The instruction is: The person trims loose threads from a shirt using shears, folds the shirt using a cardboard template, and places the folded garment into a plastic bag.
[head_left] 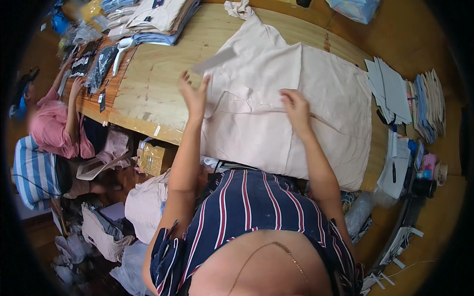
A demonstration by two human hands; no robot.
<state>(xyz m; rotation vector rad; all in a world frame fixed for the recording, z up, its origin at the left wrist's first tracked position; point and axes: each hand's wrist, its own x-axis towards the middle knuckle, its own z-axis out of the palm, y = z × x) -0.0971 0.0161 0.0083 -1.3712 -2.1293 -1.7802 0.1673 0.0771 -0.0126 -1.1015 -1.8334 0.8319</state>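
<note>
A pale pink shirt point(276, 93) lies spread flat on the wooden table point(153, 93), directly under and between both hands. The left hand point(193, 93) is raised with its fingers spread and released, holding nothing, at the shirt's left edge; whether it touches the cloth cannot be told. Just beyond its fingertips a grey card point(213, 60) lies tilted across the shirt's upper left edge. The right hand point(296, 106) rests palm down on the middle of the shirt, fingers bent onto the fabric along a fold line; whether it pinches the cloth or only presses it cannot be told. To the right of the right hand, past the shirt's edge, a stack of grey sheets point(390, 89) lies fanned, with a row of folded clothes point(427, 106) just beside it. Far beyond the left hand, at the table's far corner, sits a pile of folded shirts point(158, 19). Well to the left of the left hand, another person in a pink top point(52, 126) works at the table's end.
</note>
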